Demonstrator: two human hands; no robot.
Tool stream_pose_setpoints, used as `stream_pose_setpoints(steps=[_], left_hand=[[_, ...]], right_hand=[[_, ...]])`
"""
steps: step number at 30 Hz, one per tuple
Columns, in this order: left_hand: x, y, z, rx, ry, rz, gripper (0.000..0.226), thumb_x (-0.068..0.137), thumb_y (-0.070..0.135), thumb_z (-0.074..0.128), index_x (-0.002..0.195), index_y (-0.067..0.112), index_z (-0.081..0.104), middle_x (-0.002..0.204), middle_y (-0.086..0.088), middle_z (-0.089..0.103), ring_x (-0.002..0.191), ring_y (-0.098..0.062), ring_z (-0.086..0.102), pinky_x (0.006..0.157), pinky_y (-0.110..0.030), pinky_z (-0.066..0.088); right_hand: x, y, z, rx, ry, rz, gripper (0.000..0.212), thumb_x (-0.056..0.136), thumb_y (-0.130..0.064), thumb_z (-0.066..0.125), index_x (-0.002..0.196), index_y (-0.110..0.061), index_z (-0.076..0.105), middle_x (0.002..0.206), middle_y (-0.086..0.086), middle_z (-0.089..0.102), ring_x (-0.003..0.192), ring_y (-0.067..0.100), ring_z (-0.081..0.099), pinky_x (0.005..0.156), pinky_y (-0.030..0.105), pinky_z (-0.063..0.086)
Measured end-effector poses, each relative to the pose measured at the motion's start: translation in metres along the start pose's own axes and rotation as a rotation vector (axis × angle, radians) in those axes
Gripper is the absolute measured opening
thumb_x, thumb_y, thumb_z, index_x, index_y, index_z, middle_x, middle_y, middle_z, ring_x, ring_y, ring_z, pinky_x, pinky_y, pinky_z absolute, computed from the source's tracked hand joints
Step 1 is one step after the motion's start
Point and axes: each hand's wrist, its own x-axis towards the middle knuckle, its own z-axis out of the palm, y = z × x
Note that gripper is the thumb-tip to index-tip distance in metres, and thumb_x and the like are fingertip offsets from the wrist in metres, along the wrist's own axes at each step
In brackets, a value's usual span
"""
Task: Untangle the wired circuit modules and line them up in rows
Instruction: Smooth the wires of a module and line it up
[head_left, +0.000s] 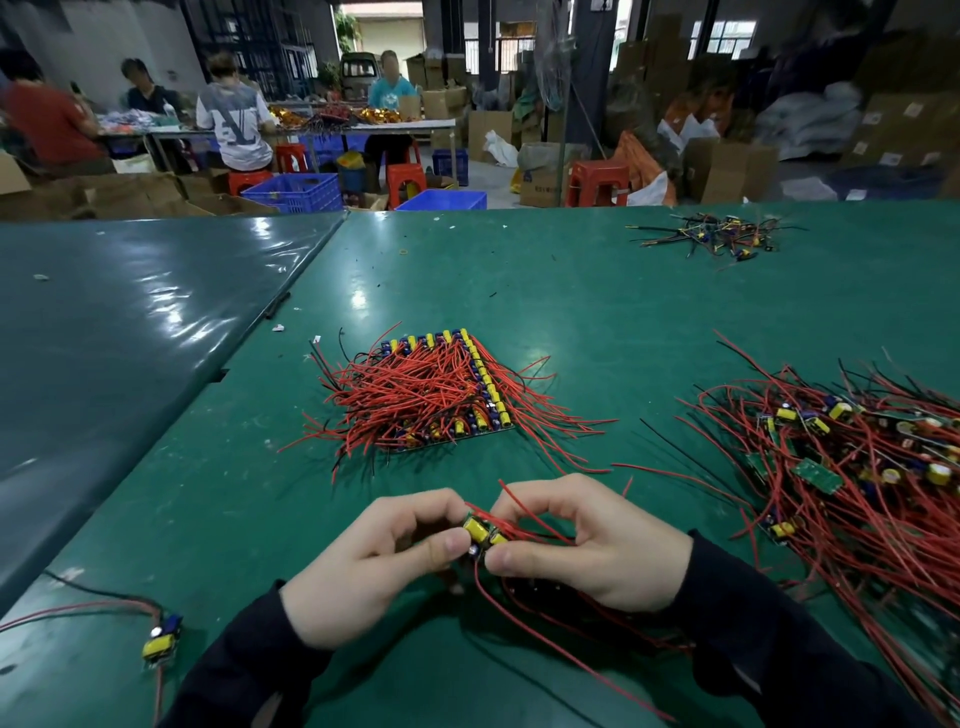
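Between both hands sits a small circuit module (481, 533) with a yellow capacitor and red wires trailing down and to the right. My left hand (374, 561) pinches its left end with thumb and forefinger. My right hand (587, 540) pinches its right end, with red wires running under the fingers. Beyond them on the green table lies a lined-up block of modules (441, 395), yellow parts in rows and red wires fanning out. A tangled heap of modules (852, 467) with red and black wires spreads at the right.
One loose module (162, 638) with red and black leads lies near the front left edge. A small pile of wire scraps (717, 236) sits far right on the green table (519, 291). Seated people, red stools and blue crates fill the background.
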Motion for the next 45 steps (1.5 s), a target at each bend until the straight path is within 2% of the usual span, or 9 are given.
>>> stream_pose_setpoints(steps=[7, 12, 16, 22, 26, 30, 33, 37, 45], left_hand=[[-0.002, -0.007, -0.001, -0.212, -0.010, -0.101, 0.021, 0.088, 0.017, 0.051, 0.088, 0.000, 0.063, 0.083, -0.010, 0.060, 0.079, -0.022, 0.054, 0.075, -0.035, 0.043], [-0.001, -0.008, -0.001, -0.345, 0.117, -0.100, 0.018, 0.081, 0.024, 0.064, 0.083, 0.007, 0.069, 0.080, -0.008, 0.063, 0.075, -0.018, 0.061, 0.068, -0.029, 0.054], [0.006, -0.016, 0.001, -0.269, 0.427, -0.122, 0.017, 0.078, 0.022, 0.064, 0.077, 0.005, 0.068, 0.077, -0.012, 0.068, 0.072, -0.016, 0.063, 0.061, -0.027, 0.055], [0.011, -0.015, -0.005, -0.225, 0.972, 0.058, 0.013, 0.092, 0.010, 0.051, 0.087, 0.005, 0.062, 0.074, -0.006, 0.073, 0.068, -0.017, 0.069, 0.058, -0.020, 0.055], [0.006, 0.003, -0.015, -0.635, 0.940, 0.117, 0.016, 0.086, 0.021, 0.052, 0.088, 0.007, 0.059, 0.071, -0.005, 0.072, 0.062, -0.011, 0.068, 0.055, -0.016, 0.053], [0.004, 0.012, -0.006, -0.787, 0.739, -0.013, 0.023, 0.080, 0.025, 0.052, 0.083, 0.013, 0.071, 0.070, -0.006, 0.071, 0.061, -0.010, 0.068, 0.051, -0.017, 0.053], [0.004, 0.010, 0.010, -0.649, 0.578, -0.078, 0.017, 0.078, 0.026, 0.055, 0.080, 0.016, 0.069, 0.078, -0.013, 0.072, 0.074, -0.019, 0.071, 0.053, -0.023, 0.055], [0.007, 0.012, 0.017, -0.593, 0.592, -0.045, 0.046, 0.053, 0.046, 0.085, 0.086, 0.016, 0.072, 0.097, -0.014, 0.072, 0.089, -0.018, 0.070, 0.059, -0.024, 0.055], [0.004, 0.013, 0.014, -0.709, 0.501, -0.098, 0.056, 0.035, 0.046, 0.093, 0.078, 0.015, 0.075, 0.078, -0.005, 0.069, 0.070, -0.009, 0.066, 0.058, -0.023, 0.054]], right_hand=[[-0.003, 0.000, -0.004, 0.038, -0.073, -0.003, 0.014, 0.087, -0.021, 0.064, 0.087, -0.007, 0.065, 0.076, -0.002, 0.057, 0.073, 0.006, 0.047, 0.071, 0.025, 0.040], [0.000, -0.001, -0.003, -0.014, 0.040, -0.014, 0.010, 0.085, -0.025, 0.069, 0.077, -0.029, 0.066, 0.068, -0.018, 0.060, 0.067, -0.005, 0.051, 0.070, 0.014, 0.040], [0.002, 0.009, -0.006, -0.408, 0.289, -0.013, 0.013, 0.085, -0.028, 0.069, 0.080, -0.017, 0.072, 0.081, -0.008, 0.065, 0.079, 0.008, 0.060, 0.082, 0.033, 0.047], [0.000, 0.017, -0.005, -0.677, 0.267, 0.104, 0.028, 0.089, -0.043, 0.057, 0.106, -0.024, 0.067, 0.107, -0.008, 0.062, 0.103, 0.014, 0.057, 0.095, 0.038, 0.040], [0.002, 0.010, -0.008, -0.514, 0.577, 0.002, 0.036, 0.089, -0.037, 0.057, 0.121, -0.021, 0.058, 0.114, -0.007, 0.058, 0.102, 0.008, 0.057, 0.095, 0.029, 0.042], [-0.001, -0.001, -0.028, -0.146, 0.920, -0.057, 0.012, 0.091, -0.008, 0.059, 0.097, -0.016, 0.066, 0.091, -0.001, 0.069, 0.081, 0.008, 0.065, 0.077, 0.020, 0.050], [-0.005, -0.008, -0.031, 0.265, 0.576, 0.075, 0.020, 0.089, 0.004, 0.054, 0.082, -0.008, 0.069, 0.065, 0.002, 0.068, 0.056, 0.009, 0.063, 0.057, 0.016, 0.050], [-0.005, -0.009, -0.010, 0.388, 0.072, 0.177, 0.020, 0.082, -0.011, 0.064, 0.102, -0.007, 0.067, 0.086, 0.002, 0.072, 0.072, 0.006, 0.066, 0.066, 0.016, 0.052], [-0.011, -0.016, -0.016, 0.861, -0.064, 0.009, 0.017, 0.080, -0.018, 0.069, 0.097, -0.015, 0.071, 0.093, 0.006, 0.072, 0.085, 0.023, 0.070, 0.079, 0.028, 0.055]])
